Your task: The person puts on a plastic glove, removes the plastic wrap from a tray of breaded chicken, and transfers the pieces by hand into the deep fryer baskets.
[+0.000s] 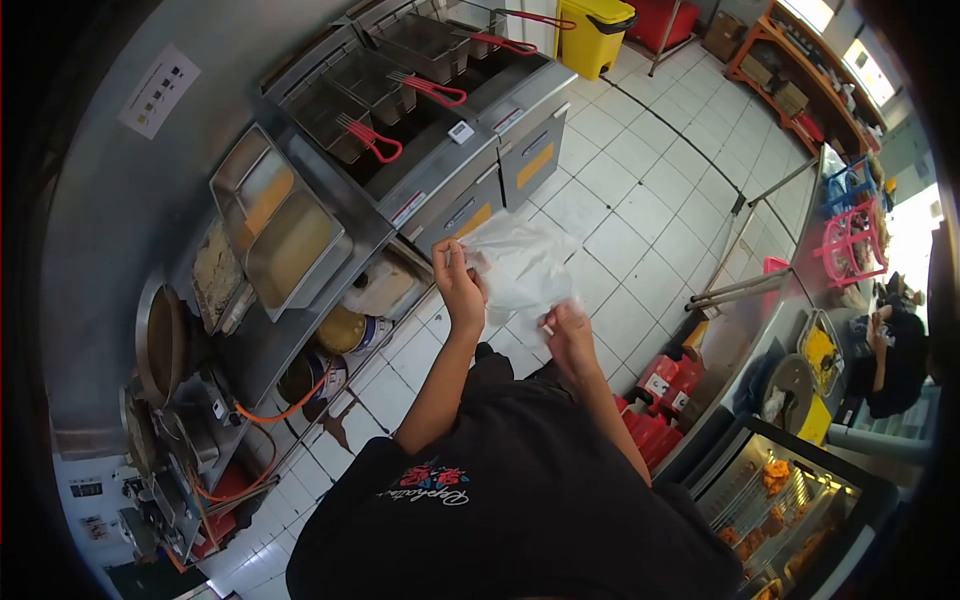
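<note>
the person holds a thin, see-through plastic bag in front of the body, above the tiled floor, between both hands and just beyond the fryer unit's near corner. the left hand points upward, its fingers closed on the bag's left edge with a small pinch. the right hand is blurred; its fingers are curled together on the near right edge, though which fingertips bear the film cannot be told.

film this light likely clings and folds on itself, so a soft pinch on a single layer at each side should serve best, with the hands drawn apart gently and evenly. too hard a pull could stretch or tear it. it is also wise to hold it well away from the fryer's metal and the red-handled baskets.
</note>
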Demonstrator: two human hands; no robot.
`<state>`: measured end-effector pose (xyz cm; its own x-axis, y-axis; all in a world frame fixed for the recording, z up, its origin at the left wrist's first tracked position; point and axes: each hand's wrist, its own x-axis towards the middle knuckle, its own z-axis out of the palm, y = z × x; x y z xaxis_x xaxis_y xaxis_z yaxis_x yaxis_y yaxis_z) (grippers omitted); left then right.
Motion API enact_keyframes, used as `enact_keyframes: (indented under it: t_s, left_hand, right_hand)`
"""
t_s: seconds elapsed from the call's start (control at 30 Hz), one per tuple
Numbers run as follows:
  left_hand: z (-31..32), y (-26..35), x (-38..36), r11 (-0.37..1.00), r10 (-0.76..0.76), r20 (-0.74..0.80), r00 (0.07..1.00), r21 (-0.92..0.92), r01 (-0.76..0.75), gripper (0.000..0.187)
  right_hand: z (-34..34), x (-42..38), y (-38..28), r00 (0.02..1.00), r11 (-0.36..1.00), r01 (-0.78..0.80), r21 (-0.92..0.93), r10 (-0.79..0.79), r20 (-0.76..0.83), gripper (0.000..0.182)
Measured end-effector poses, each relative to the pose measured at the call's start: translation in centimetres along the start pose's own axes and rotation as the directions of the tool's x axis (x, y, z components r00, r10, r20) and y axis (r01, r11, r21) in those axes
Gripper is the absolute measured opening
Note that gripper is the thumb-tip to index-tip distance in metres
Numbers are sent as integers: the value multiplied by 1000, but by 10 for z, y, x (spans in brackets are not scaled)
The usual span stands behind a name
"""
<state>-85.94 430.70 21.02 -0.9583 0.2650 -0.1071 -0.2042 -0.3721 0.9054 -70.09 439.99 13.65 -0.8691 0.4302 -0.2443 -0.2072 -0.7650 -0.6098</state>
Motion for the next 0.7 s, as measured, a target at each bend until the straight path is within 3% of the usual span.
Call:
enact_keyframes:
  t_s: [0.07, 0.13, 0.23, 0.3, 0.33, 0.37, 0.4, 0.43, 0.47, 0.53, 0.57, 0.6, 0.67, 0.7]
  left_hand:
    - [-20, -7, 10, 999, -35, 85, 996, 34, 32, 19]
    - [-34, -19, 21, 997, -64, 176, 982, 62, 54, 19]
    - [-47, -30, 27, 994, -83, 47, 995, 79, 79, 16]
    - [-52, -30, 23, 998, -56, 85, 995, 28, 54, 14]
    - [-53, -29, 22, 999, -28, 122, 992, -18, 30, 16]
    - [-54, -32, 22, 999, -19, 121, 992, -24, 22, 16]
    - [-55, -36, 22, 995, 76, 165, 983, 57, -86, 18]
    - [-54, -37, 21, 972, 164, 215, 963, 133, -195, 22]
    - [-53, -38, 21, 971, 170, 215, 962, 129, -201, 22]
    - [-51, -40, 17, 970, 95, 297, 950, 187, -155, 30]
    - [-50, -41, 13, 962, 67, 326, 943, 229, -147, 27]
    - [-53, -50, 12, 939, 52, 369, 928, 299, -172, 24]
    - [-55, -47, 8, 753, 101, 532, 841, 511, -414, 21]
    - [-53, -46, 5, 752, 71, 579, 812, 504, -425, 20]
  right_hand:
    - [-5, 10, -3, 987, 980, 162, -114, -162, 13, 16]
    - [-4, 9, -12, 995, 989, 87, -115, -92, -32, 16]
    - [-6, 12, -19, 999, 978, 4, -207, -15, -50, 18]
    - [-8, 16, -18, 947, 946, 76, -316, -168, -275, 19]
    - [-13, 20, -17, 948, 944, 79, -320, -170, -269, 19]
    - [-19, 25, -14, 884, 865, 129, -485, -322, -339, 19]
    - [-25, 30, -11, 796, 756, 151, -637, -475, -375, 19]
    - [-19, 34, -11, 738, 643, 235, -729, -606, -297, 15]
    - [-15, 38, -13, 738, 640, 241, -729, -609, -291, 15]
    - [-2, 39, -17, 925, 721, 233, -652, -372, -80, 14]
    - [8, 41, -19, 968, 765, 179, -619, -250, -30, 16]
    - [19, 42, -20, 994, 821, 75, -566, -110, -28, 21]
    - [33, 43, -15, 999, 859, -37, -510, 14, -49, 22]
    - [25, 47, -7, 1000, 793, 18, -609, -14, 11, 21]
